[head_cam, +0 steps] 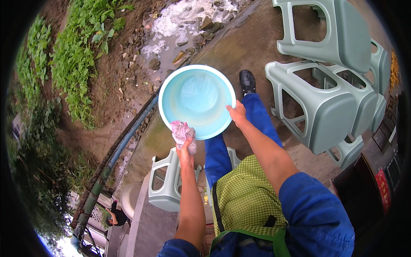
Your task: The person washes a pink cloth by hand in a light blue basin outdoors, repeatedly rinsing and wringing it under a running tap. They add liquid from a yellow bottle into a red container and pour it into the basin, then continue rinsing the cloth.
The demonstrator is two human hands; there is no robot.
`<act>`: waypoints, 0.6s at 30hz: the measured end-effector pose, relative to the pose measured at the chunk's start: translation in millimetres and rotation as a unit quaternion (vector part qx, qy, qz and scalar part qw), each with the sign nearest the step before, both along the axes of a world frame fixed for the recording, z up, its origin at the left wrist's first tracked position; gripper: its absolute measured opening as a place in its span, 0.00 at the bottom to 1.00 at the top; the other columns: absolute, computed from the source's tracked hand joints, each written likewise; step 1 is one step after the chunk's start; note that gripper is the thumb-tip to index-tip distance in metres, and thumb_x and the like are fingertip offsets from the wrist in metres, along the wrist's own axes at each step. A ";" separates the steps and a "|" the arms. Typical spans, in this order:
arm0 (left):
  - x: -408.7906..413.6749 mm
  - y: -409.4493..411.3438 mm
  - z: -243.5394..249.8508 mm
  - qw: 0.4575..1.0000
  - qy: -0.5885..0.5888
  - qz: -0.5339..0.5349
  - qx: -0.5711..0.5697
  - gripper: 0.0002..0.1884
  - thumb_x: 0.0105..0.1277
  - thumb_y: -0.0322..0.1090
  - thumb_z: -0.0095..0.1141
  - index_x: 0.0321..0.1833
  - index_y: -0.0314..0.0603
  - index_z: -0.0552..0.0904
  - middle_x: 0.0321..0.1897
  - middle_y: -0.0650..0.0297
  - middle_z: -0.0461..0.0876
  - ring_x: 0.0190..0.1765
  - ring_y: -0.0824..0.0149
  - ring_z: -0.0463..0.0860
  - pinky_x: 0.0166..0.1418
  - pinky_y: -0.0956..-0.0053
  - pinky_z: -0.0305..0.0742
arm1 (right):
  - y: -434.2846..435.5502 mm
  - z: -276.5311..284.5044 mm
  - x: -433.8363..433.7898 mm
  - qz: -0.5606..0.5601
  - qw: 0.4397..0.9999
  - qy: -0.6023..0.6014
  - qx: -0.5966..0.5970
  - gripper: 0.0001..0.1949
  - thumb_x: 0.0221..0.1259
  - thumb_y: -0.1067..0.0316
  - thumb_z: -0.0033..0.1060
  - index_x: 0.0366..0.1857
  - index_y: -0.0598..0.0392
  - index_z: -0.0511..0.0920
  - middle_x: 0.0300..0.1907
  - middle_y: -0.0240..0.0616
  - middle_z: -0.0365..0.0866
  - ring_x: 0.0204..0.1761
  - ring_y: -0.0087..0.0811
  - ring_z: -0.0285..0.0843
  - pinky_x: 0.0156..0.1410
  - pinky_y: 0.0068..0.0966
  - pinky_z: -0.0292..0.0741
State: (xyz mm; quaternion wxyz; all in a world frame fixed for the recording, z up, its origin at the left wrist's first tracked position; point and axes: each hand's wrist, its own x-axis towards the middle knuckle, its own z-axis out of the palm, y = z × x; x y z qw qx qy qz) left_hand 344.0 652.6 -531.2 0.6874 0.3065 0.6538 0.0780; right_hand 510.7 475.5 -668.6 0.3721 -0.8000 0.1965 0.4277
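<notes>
A light blue plastic basin (199, 96) with a white rim is held out before me, its inside facing up and wet-looking at the bottom. My right hand (238, 113) grips the basin's right rim, with the thumb over the edge. Against the lower left rim, my left hand (185, 154) clasps a crumpled pink cloth (183, 132). Whether the left fingers also hold the rim is hidden by the cloth.
Pale green plastic stools (334, 119) lie tipped in a pile at the right; another stool (165, 189) is at lower left. Blue and green pipes (128, 128) run along the concrete edge. Beyond are a foamy ditch (184, 25) and leafy plants (75, 61). A person (118, 217) is at far lower left.
</notes>
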 end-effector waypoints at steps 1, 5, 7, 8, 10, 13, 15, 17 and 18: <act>-7.2 2.9 -3.1 1.000 0.019 -0.002 -0.012 0.36 0.59 0.25 0.68 0.72 0.36 0.71 0.63 0.58 0.79 0.64 0.60 0.78 0.70 0.65 0.70 | 3.0 -2.1 -7.2 0.000 1.000 -0.003 -0.002 0.19 0.58 0.61 0.70 0.51 0.56 0.83 0.47 0.49 0.88 0.52 0.47 0.86 0.59 0.39 0.78; -29.6 4.6 -1.9 0.996 0.070 -0.036 -0.043 0.36 0.59 0.26 0.67 0.73 0.34 0.71 0.66 0.58 0.78 0.67 0.61 0.77 0.73 0.66 0.68 | 13.5 -3.6 -32.8 -0.045 0.998 0.020 0.025 0.20 0.58 0.61 0.71 0.53 0.55 0.83 0.47 0.47 0.89 0.51 0.44 0.87 0.59 0.37 0.78; -34.3 0.0 9.1 0.995 0.058 -0.078 -0.027 0.36 0.59 0.26 0.67 0.72 0.33 0.71 0.65 0.58 0.79 0.67 0.61 0.77 0.73 0.66 0.68 | 16.2 -6.6 -40.9 -0.061 0.996 0.037 0.052 0.20 0.58 0.61 0.72 0.54 0.55 0.82 0.47 0.46 0.89 0.51 0.43 0.87 0.59 0.37 0.78; -35.7 -4.1 16.0 0.994 0.054 -0.091 -0.026 0.36 0.58 0.26 0.67 0.72 0.33 0.71 0.65 0.58 0.79 0.66 0.61 0.78 0.72 0.66 0.69 | 14.2 -6.2 -43.3 -0.043 0.997 0.046 0.034 0.21 0.59 0.63 0.72 0.56 0.55 0.82 0.48 0.45 0.88 0.51 0.40 0.86 0.59 0.35 0.78; -37.3 -12.8 30.8 0.992 0.078 -0.095 -0.037 0.36 0.56 0.27 0.70 0.70 0.33 0.73 0.62 0.57 0.81 0.64 0.61 0.79 0.70 0.65 0.70 | 20.3 11.7 -34.9 -0.003 0.998 0.062 0.001 0.22 0.60 0.67 0.71 0.59 0.57 0.80 0.51 0.44 0.88 0.52 0.35 0.85 0.59 0.32 0.79; -43.0 -29.8 47.8 0.988 0.112 -0.085 -0.058 0.35 0.55 0.28 0.73 0.67 0.33 0.74 0.59 0.57 0.82 0.60 0.61 0.81 0.68 0.66 0.73 | 21.8 26.3 -25.6 -0.016 0.998 0.062 0.005 0.23 0.60 0.67 0.71 0.60 0.56 0.80 0.51 0.44 0.88 0.53 0.36 0.86 0.60 0.33 0.79; -41.8 -39.5 60.2 0.987 0.117 -0.089 -0.068 0.34 0.54 0.28 0.72 0.67 0.33 0.76 0.57 0.58 0.83 0.58 0.61 0.83 0.65 0.67 0.75 | 15.4 29.5 -21.9 0.074 0.996 -0.013 -0.045 0.26 0.58 0.61 0.71 0.61 0.56 0.79 0.52 0.46 0.87 0.55 0.40 0.86 0.62 0.35 0.78; -43.3 -53.3 72.5 0.988 0.096 -0.101 -0.065 0.35 0.54 0.31 0.74 0.66 0.32 0.75 0.57 0.57 0.83 0.57 0.62 0.83 0.64 0.67 0.75 | 3.8 30.3 -23.7 0.157 0.975 -0.107 -0.114 0.30 0.55 0.57 0.72 0.63 0.56 0.78 0.52 0.48 0.87 0.56 0.44 0.85 0.64 0.37 0.77; -46.1 -58.1 79.0 0.987 0.096 -0.108 -0.064 0.35 0.54 0.32 0.74 0.66 0.32 0.75 0.57 0.57 0.83 0.57 0.62 0.83 0.64 0.67 0.75 | -0.4 37.3 -21.3 0.153 0.979 -0.094 -0.098 0.30 0.56 0.57 0.71 0.63 0.56 0.77 0.53 0.49 0.87 0.57 0.44 0.85 0.65 0.37 0.77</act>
